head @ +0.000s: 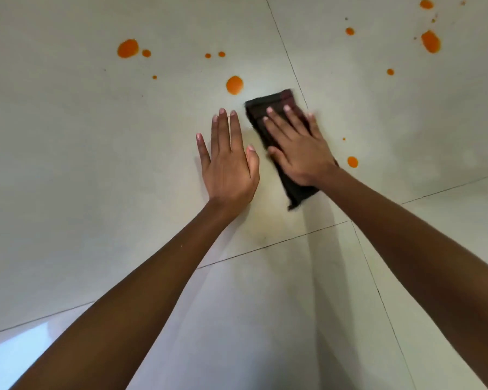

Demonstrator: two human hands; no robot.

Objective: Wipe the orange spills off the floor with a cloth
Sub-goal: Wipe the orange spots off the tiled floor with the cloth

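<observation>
Hands: right hand (299, 147) is flat, fingers spread, palm pressing the cloth (276, 130) onto the floor (96, 164). Not a clamp, just downward pressure, nothing curled around the fabric. Left hand (228, 161) is open and empty, flat on bare tile just beside the cloth, looks like a brace. The two hands are near each other but not touching.

Floor: pale glossy tiles with thin grout lines; one line runs right past the cloth's far corner. Faint yellowish smear on the tile below the hands, near the grout crossing.

Cloth: dark, folded into a narrow strip, lying diagonally under the right hand, far end poking out past the fingertips, near end frayed behind the wrist. Judgement: soft, light, limp. It'll bunch or slide out if pushed from one end only. Best held as it is: palm centred, fingers spread over the leading half so the front edge stays down. On smooth tile it should glide easily.

Spills, big to small: large blob top right (430, 41), large blob top left (128, 48), mid blob (234, 85) just beyond the cloth's far-left corner, likely next target. Drop at right (352, 161), just beside the right wrist. Small dots scattered top centre and top right.

Most spills still untouched, so early going by my read.
</observation>
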